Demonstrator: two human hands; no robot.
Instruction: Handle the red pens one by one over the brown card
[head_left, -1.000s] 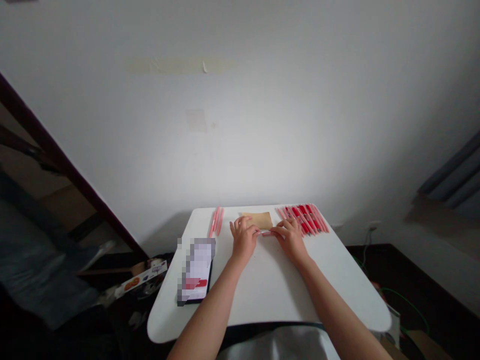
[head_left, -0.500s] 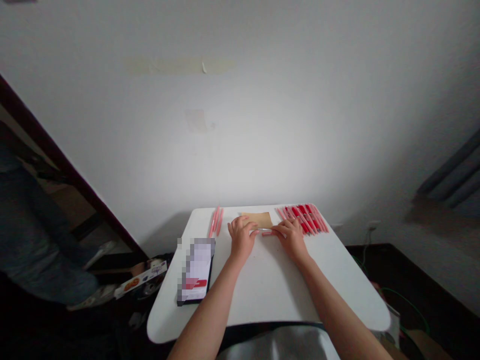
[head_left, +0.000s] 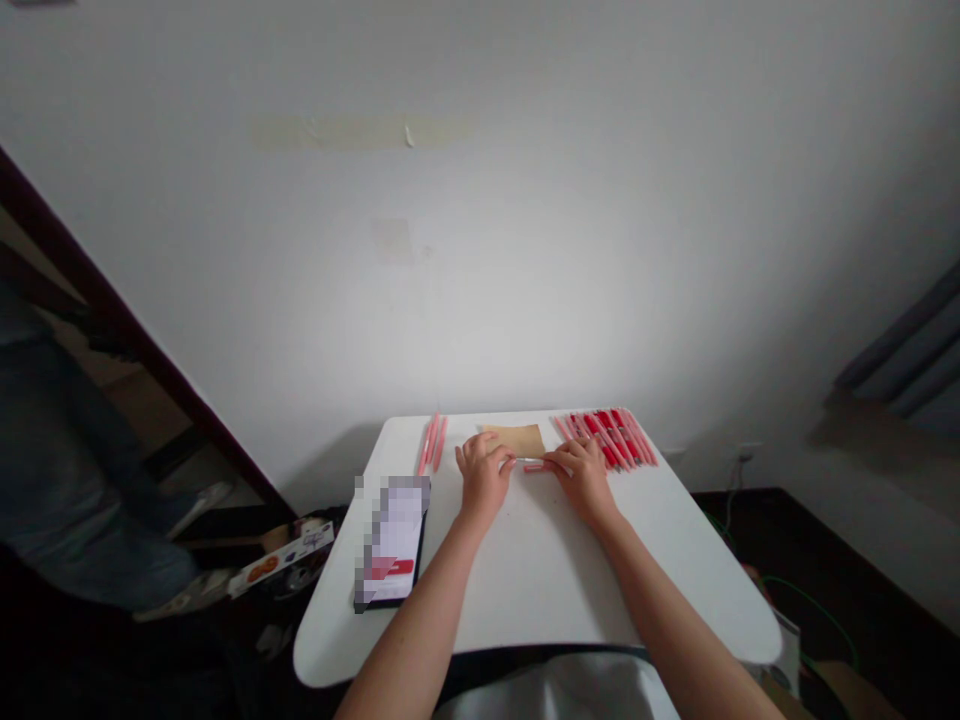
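Observation:
A small tan sheet of paper (head_left: 517, 439) lies near the far edge of the white table (head_left: 540, 560). Along its near side runs a thin pale rod (head_left: 529, 459), too small to identify surely. My left hand (head_left: 484, 476) has thumb and index finger pinched at the rod's left end, the other fingers resting on the paper. At its right end my right hand (head_left: 582, 476) pinches with fingertips close together. A short pink-red pen part (head_left: 535, 468) lies just in front of the paper, partly under the right hand.
Several red and pink pens (head_left: 616, 437) lie side by side at the back right. Two pink pens (head_left: 439, 444) are at the back left. A phone (head_left: 394, 545), partly pixelated, lies on the left. A person's legs (head_left: 97, 480) show beyond the wall edge. The wall (head_left: 525, 250) stands behind.
Almost nothing differs on the table; both hands stay at the paper's near edge with only a slight shift of the fingertips.

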